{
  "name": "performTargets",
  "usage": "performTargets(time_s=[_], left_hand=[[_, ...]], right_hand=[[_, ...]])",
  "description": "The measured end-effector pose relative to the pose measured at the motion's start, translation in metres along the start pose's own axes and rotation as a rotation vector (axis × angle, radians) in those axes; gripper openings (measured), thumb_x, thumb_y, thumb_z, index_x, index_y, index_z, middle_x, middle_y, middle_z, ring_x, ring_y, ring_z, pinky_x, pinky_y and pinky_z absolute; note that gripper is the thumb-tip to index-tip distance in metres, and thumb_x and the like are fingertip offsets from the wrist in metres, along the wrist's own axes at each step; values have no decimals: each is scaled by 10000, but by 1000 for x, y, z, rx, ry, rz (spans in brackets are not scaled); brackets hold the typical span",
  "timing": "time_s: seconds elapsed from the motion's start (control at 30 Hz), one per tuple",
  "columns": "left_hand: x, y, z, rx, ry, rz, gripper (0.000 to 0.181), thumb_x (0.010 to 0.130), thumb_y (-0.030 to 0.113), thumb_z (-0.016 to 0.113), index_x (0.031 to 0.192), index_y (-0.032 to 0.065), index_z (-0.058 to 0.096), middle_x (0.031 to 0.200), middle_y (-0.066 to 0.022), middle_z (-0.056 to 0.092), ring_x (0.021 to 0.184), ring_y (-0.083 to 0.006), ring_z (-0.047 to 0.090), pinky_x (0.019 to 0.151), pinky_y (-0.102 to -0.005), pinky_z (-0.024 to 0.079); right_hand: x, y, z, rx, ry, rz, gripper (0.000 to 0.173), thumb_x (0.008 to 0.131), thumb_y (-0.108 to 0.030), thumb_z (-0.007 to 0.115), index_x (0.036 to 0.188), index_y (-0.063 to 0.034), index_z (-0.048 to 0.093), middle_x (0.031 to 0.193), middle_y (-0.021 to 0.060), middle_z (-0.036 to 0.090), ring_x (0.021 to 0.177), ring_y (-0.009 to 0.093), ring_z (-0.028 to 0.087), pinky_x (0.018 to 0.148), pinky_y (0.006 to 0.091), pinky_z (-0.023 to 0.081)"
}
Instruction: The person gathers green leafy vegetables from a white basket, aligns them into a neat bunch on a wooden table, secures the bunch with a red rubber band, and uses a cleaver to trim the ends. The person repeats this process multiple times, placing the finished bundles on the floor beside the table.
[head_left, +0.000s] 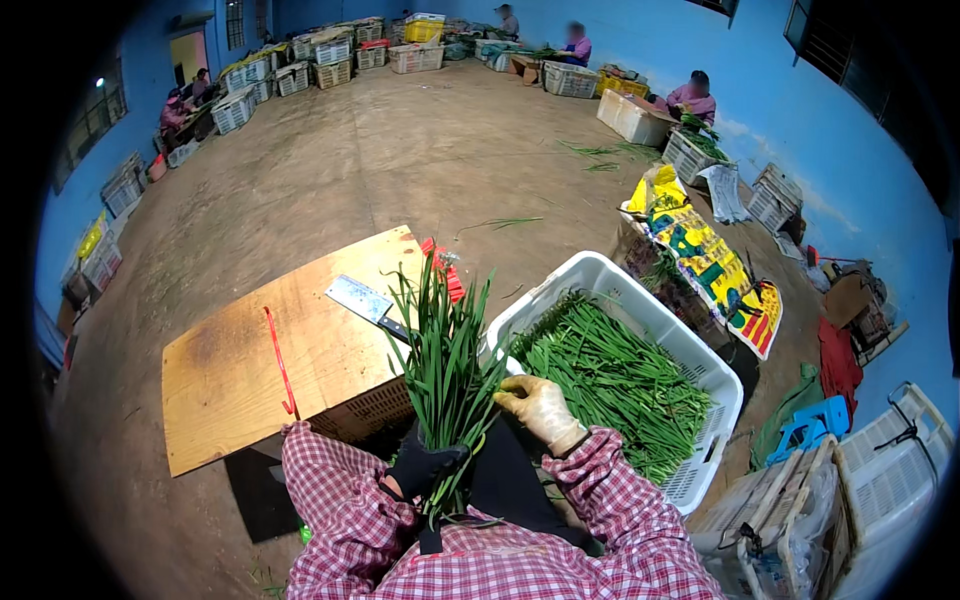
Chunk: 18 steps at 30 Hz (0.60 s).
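Note:
My left hand (426, 466), in a black glove, grips a bunch of green Chinese chives (450, 375) near its lower end. The leaves stand upright above my lap. On the bunch's right side is my right hand (544, 409), in a stained whitish glove. Its fingertips are at the outer leaves; whether they pinch one is unclear. A white plastic crate (592, 262) to the right holds a heap of loose chives (622, 375). On the wooden board (232, 382) to the left lies a cleaver (364, 300), its dark handle partly behind the leaves.
A red strip (277, 360) lies across the board; red ties (452, 277) hang by its far corner. A yellow printed sack (705, 255) covers a container beyond the crate. Blue stool (810, 427) and stacked crates (892, 465) stand right. Several people work along the walls.

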<state>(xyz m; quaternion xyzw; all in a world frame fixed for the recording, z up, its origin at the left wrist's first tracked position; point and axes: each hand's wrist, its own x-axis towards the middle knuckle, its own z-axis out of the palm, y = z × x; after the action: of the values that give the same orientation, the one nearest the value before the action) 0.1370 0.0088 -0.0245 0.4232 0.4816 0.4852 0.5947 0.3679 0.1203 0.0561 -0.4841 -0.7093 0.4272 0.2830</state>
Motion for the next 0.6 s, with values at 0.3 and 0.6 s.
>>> performTargets(time_s=[0.3, 0.6], left_hand=[[-10, 17, 5, -216, 93, -96, 455, 862, -3, 764, 1256, 53, 543, 919, -54, 696, 724, -99, 631, 639, -238, 515], [-1, -6, -1, 28, 60, 69, 561, 846, 100, 801, 1331, 34, 526, 1154, -84, 687, 985, -168, 652, 863, -317, 536]], right_hand=[[38, 21, -105, 351, 504, -112, 43, 879, -96, 734, 885, -57, 752, 853, 29, 718, 752, 121, 627, 679, 276, 536], [8, -79, -73, 498, 313, -447, 59, 920, -55, 717, 975, -53, 736, 941, 53, 739, 853, 130, 680, 798, 288, 564]])
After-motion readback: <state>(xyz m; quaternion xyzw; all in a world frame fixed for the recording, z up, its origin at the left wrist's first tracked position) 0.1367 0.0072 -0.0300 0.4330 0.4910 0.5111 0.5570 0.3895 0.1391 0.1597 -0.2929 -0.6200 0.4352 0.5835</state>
